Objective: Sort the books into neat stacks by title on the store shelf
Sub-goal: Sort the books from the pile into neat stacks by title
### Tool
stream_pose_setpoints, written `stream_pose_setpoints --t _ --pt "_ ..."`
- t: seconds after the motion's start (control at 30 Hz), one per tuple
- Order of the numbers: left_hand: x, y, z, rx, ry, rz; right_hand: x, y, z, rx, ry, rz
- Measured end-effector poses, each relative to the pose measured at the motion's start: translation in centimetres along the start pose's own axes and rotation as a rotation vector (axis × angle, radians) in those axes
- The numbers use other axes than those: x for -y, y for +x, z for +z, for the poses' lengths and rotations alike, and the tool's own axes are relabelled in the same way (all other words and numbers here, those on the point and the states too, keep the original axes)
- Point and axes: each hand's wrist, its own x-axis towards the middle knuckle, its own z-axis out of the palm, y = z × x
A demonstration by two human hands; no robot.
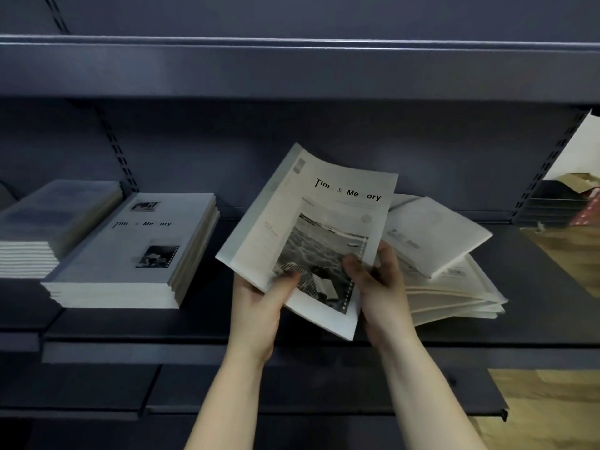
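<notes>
A thin white book (328,216) titled "Time & Memory", with a black-and-white photo on its cover, is tilted above the dark shelf (207,319). My left hand (259,303) grips its lower left edge, thumb on the cover. My right hand (380,287) pinches its lower right corner. A neat stack (136,254) with the same title lies flat to the left. Further left sits another stack (48,222) with a blurred grey cover. Behind my right hand, a messy pile of books (454,271) is fanned out on the shelf.
An upper shelf (292,66) overhangs the working shelf. Slotted uprights (113,141) run up the back panel. At the far right are a stack of dark trays (545,206), a brown package and wooden floor (552,401). A lower shelf edge (324,407) juts out below.
</notes>
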Motion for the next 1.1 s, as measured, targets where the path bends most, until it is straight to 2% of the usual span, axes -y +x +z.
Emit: stream_pose_setpoints --t 0.2,0.33,0.47,0.53,0.63,0.73,0.87,1.1 --pt "-0.6 0.6 -2.4 0.031 0.213 -0.004 0.5 0.1 0.3 -0.044 0.022 -0.027" --pt "-1.0 0.6 -4.6 0.073 0.333 -0.098 0.8 0.4 1.4 -0.042 0.025 -0.034" --pt "-1.8 0.7 -7.4 0.227 0.499 -0.185 0.8 0.7 3.0 -0.012 -0.039 -0.060" --pt "-2.4 1.0 -9.3 0.350 0.647 -0.261 0.5 0.8 4.1 -0.007 -0.063 -0.066" --pt "-2.9 1.5 -12.4 0.473 0.896 -0.277 -0.2 0.8 5.9 -0.009 -0.089 -0.077" --pt "-3.3 1.9 -15.0 0.440 1.080 -0.170 -1.1 0.6 7.6 -0.037 -0.067 -0.034" --pt "-4.8 2.2 -18.9 0.418 1.201 -0.057 -2.7 0.3 10.9 -0.065 -0.079 0.037" --pt "-7.1 2.8 -26.8 0.351 1.175 -0.101 -5.1 0.0 16.5 0.003 -0.124 0.143"
